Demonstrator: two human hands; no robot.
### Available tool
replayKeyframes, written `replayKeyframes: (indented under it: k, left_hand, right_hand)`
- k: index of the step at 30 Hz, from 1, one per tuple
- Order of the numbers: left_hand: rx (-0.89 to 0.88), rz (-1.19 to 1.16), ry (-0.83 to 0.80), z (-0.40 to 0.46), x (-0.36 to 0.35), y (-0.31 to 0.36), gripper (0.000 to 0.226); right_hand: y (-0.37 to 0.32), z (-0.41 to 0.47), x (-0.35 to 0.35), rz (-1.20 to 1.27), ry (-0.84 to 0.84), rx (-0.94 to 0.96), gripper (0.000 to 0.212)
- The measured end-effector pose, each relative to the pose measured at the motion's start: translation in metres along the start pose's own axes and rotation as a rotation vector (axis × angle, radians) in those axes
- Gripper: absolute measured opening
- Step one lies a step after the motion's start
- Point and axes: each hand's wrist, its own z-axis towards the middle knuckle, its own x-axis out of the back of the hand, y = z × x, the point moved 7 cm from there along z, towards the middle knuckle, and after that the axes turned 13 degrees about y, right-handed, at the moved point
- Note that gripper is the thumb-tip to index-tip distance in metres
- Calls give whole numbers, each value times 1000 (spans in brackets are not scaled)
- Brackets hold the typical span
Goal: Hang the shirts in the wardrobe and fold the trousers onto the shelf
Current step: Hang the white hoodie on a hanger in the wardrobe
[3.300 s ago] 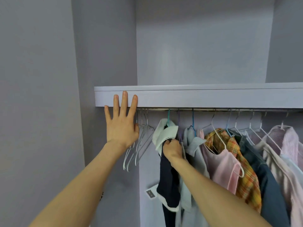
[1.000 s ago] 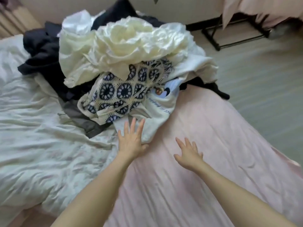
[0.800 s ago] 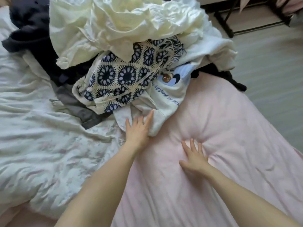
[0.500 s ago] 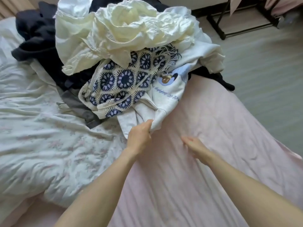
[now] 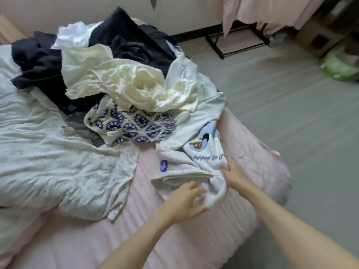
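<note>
In the head view, both hands are working at the near hem of a white cotton shirt with a blue cartoon print (image 5: 196, 152), which is lying on the pink ribbed bedsheet (image 5: 252, 152), drawn partly clear of the heap. The left hand (image 5: 184, 202) is lying over the folded hem, fingers loosely spread and blurred; whether they are pinching cloth, I cannot tell. The right hand (image 5: 236, 176) is touching the fabric just beyond its straightened fingertips. Farther past the fingers, a cream crumpled garment (image 5: 136, 82), a blue-and-white crochet piece (image 5: 128, 123) and dark clothes (image 5: 44, 63) are waiting unsorted, so most of the task appears to remain.
</note>
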Motion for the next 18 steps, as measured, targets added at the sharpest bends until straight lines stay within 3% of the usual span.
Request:
replayKeyframes:
  k: [3, 6, 10, 13, 15, 18]
  left_hand:
    - [-50, -20, 124, 16, 13, 33, 46]
    - [-126, 66, 187, 47, 22, 69, 69]
    - [-336, 146, 76, 87, 15, 152, 98]
    - [-554, 78, -21, 105, 5, 259, 102]
    - [-607, 49, -86, 109, -7, 309, 82]
    - [-559, -147, -96, 104, -20, 379, 13]
  right_hand:
    - [9, -23, 61, -277, 77, 122, 25]
    - [1, -48, 113, -549, 30, 277, 16]
    - [-24, -96, 199, -743, 118, 471, 17]
    - [-53, -154, 284, -782, 344, 700, 20]
    - [-68, -185, 324, -719, 523, 820, 17]
    - [-60, -220, 395, -504, 924, 765, 12]
